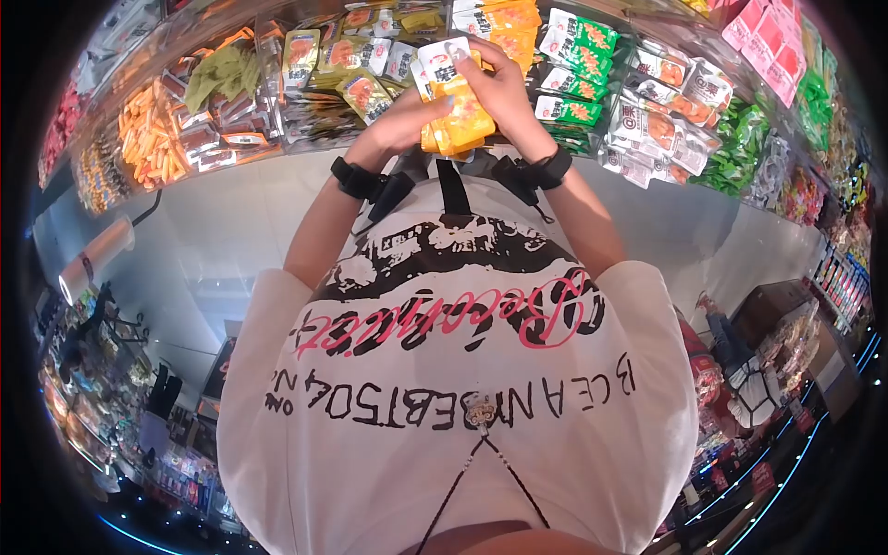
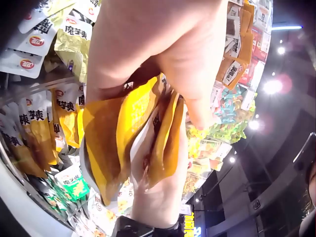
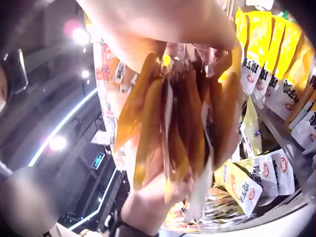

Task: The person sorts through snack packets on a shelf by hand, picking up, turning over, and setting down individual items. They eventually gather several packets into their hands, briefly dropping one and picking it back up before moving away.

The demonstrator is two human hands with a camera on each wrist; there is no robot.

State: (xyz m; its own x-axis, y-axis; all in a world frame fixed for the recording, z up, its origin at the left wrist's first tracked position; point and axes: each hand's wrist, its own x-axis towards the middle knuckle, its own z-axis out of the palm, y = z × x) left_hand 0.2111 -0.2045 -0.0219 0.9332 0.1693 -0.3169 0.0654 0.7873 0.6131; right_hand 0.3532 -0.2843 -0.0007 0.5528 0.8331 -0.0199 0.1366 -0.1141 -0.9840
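Packets in both hands, held up over the snack shelf

From where I run this rig, I look from left to right. First I see a pile of orange sticks [image 1: 153,139]. Next come brown packets [image 1: 217,139] with a green cloth-like thing [image 1: 222,74] lying on them. Then there are gold and white packets [image 1: 338,60], packed close in their own bin.

My left hand [image 1: 402,125] is bent round the left side of the yellow packets [image 1: 460,120], with its thumb flat on the front one. I cannot tell from the head view how its other fingers lie. The yellow packets are in a loose bunch, between the two hands and in front of the shirt [image 1: 462,370]. The left wrist view shows their edges fanned apart. My right hand [image 1: 504,88] grips the bunch from the top and right, and its bent fingers touch the front packet. A black band [image 1: 546,169] goes round that wrist.

Just past the hands are orange packets [image 1: 509,23]. To the right of those I see green packets [image 1: 578,55], then white packets [image 1: 661,116] in a messy heap. Pink packets [image 1: 768,46] hang up high, farther right.
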